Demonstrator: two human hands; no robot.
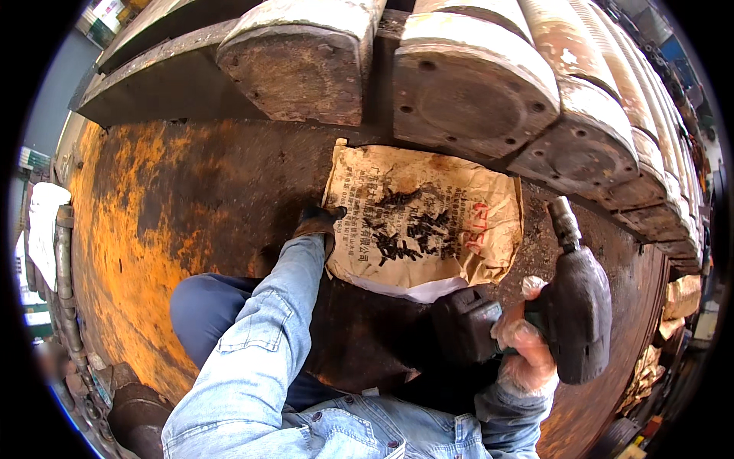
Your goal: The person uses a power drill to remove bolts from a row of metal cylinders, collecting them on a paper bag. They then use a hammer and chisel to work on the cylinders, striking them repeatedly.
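My right hand, in a thin clear plastic glove, is closed around the grip of a dark cordless impact wrench. A metal socket sits on its nose, pointing away from me; the battery end is toward my middle. My left hand, in a dark glove, reaches to the left edge of a flattened brown paper bag. Its fingers are dark and bunched against the dark surface, so their grip is unclear. Over the middle of the bag lie small dark pieces that look like screws or bolts, among print.
Heavy rounded metal blocks with bolt holes line the far side and curve away right. Under the bag is a dark, stained metal plate with worn orange paint. A white cloth hangs at left; crumpled brown paper lies at right.
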